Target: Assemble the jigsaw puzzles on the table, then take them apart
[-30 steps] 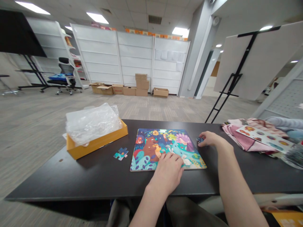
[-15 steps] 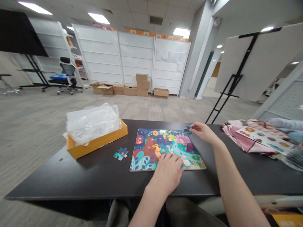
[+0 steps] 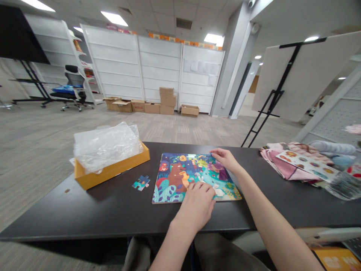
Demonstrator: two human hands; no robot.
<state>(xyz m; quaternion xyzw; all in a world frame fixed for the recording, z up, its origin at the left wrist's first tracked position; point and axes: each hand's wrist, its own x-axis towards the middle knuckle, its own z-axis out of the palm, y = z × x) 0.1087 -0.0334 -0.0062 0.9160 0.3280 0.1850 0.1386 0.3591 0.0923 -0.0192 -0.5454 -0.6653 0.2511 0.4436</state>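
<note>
The jigsaw puzzle [image 3: 176,175] lies flat on the dark table [image 3: 84,210], just below the middle of the frame. It is a square board, nearly all filled in, showing a bright cartoon scene with a brown bear, blue and green leaves and a white rabbit. Its near edge runs parallel to the table's front. One loose puzzle piece [image 3: 141,182], teal with an orange spot, lies face up just left of the board, apart from it.
</note>
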